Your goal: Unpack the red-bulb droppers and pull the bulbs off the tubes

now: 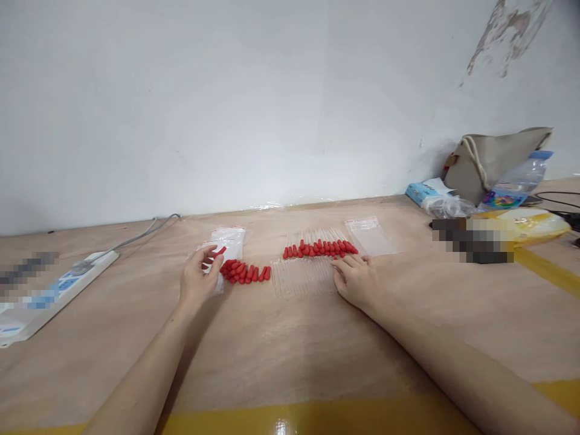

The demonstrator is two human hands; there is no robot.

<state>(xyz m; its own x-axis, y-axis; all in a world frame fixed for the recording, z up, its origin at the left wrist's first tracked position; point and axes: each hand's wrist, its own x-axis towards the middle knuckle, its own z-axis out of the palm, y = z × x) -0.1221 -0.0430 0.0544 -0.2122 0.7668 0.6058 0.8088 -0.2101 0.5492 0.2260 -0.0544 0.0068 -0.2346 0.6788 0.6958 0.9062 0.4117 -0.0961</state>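
Note:
Between thumb and fingers, my left hand [197,279] holds a red rubber bulb [220,252], raised over a clear plastic bag [232,241]. Just right of that hand lies a pile of similar red bulbs [248,273]. Toward the middle, thin clear tubes [304,279] lie side by side. Behind them is a row of red bulbs [319,248] with more slender clear tubes [315,234] extending backward. My right hand [357,279] rests at the right end of these rows, fingers curled together. Whatever its fingertips grip is too small or hidden to tell.
Another clear bag [372,237] lies behind my right hand. A white power strip [67,290] with a grey cable [136,237] is at left. At right are a grey bag [493,160], a blue tissue pack [423,193] and a yellow-white package [530,226]. A wall [254,109] stands behind.

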